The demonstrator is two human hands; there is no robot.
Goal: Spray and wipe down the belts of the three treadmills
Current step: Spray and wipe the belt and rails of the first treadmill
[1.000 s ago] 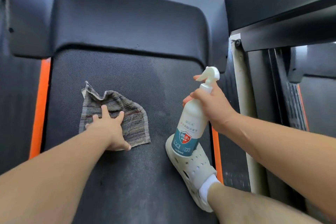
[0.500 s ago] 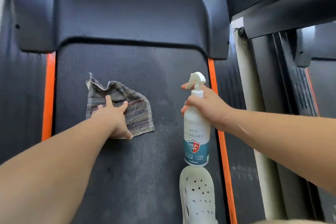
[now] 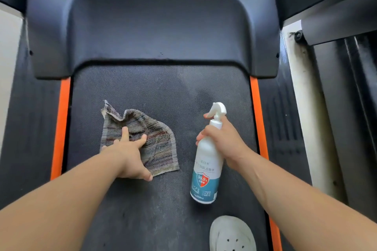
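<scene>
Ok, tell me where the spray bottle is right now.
In the head view, the spray bottle is right of centre, held by the right hand over the treadmill belt, right of the cloth.

White plastic spray bottle [image 3: 206, 166]: a second ago it leaned, base over the shoe; now it hangs nearly upright above the dark textured treadmill belt [image 3: 163, 91], clear of the shoe.
Right hand [image 3: 226, 141]: has moved inward from the orange side strip [image 3: 257, 114] over the belt.
White perforated clog shoe [image 3: 232, 234]: has slid back; only its toe shows at the bottom edge, the sock and leg gone from view.
</scene>
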